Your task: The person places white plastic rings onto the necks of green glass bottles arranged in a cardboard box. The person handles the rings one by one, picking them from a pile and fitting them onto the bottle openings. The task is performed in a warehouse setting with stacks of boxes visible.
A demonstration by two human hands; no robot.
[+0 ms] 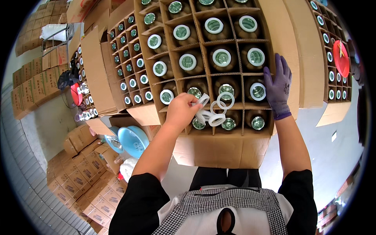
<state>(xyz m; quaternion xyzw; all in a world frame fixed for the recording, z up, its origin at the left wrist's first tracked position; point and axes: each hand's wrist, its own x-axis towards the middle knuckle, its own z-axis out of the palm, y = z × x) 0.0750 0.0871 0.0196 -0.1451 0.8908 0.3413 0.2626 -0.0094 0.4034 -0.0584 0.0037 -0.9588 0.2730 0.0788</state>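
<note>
In front of me stands a divided cardboard box (220,131) of silvery glass flask liners with greenish mouths. White rings sit around many mouths, such as the ring (167,96) at the left. Bare mouths show in the nearest row, like the liner (257,123) at the right. My left hand (183,111) is closed, pinching a white ring (203,99) over the near part of the box. Several loose white rings (217,119) lie in a cluster beside its fingertips. My right hand (280,87), in a purple-grey glove, rests with fingers stretched on the box's right edge.
More boxes of liners stand left (131,58) and right (332,84). A red dish (341,58) lies on the right one. Blue basins (133,141) are at the lower left, near stacked cartons (84,172). An open box flap (219,152) hangs toward me.
</note>
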